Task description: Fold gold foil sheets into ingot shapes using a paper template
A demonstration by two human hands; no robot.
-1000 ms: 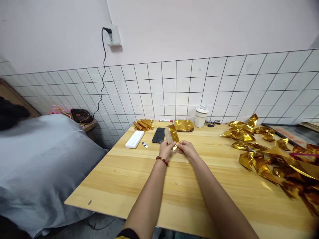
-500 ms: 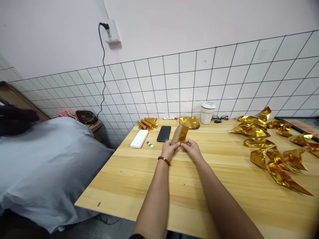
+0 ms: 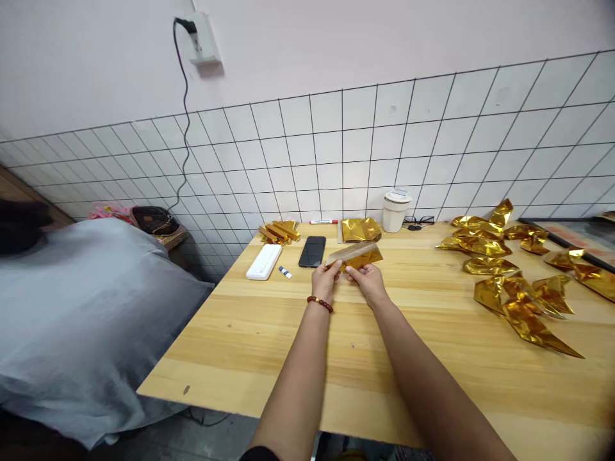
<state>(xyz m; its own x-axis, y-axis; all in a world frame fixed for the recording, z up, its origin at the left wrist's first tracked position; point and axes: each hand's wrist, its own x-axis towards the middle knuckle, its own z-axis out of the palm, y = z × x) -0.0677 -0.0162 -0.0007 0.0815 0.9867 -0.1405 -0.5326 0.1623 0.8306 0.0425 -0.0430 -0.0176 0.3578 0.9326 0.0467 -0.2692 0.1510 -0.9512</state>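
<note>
A sheet of gold foil paper [image 3: 361, 257], with a folded edge showing its dull brownish back, is held just above the table between both hands. My left hand [image 3: 327, 282], with a beaded bracelet at the wrist, pinches its left end. My right hand [image 3: 369, 282] pinches its lower edge near the middle. Beyond the hands lies a stack of gold foil paper [image 3: 360, 230]. Several folded gold foil pieces [image 3: 487, 266] are spread over the right side of the table.
On the wooden table [image 3: 269, 346] lie a phone [image 3: 312, 251], a white power bank [image 3: 264, 262], a small glue stick [image 3: 285, 272], a red marker [image 3: 323, 221], gold strips [image 3: 281, 232], a white lidded cup [image 3: 396, 210] and glasses [image 3: 419, 222]. At left, a person in grey [image 3: 91, 307] leans over.
The gold paper has turned from upright to nearly level, its free end swinging to the right. Both hands keep their pinch on it. The camera view has shifted slightly.
</note>
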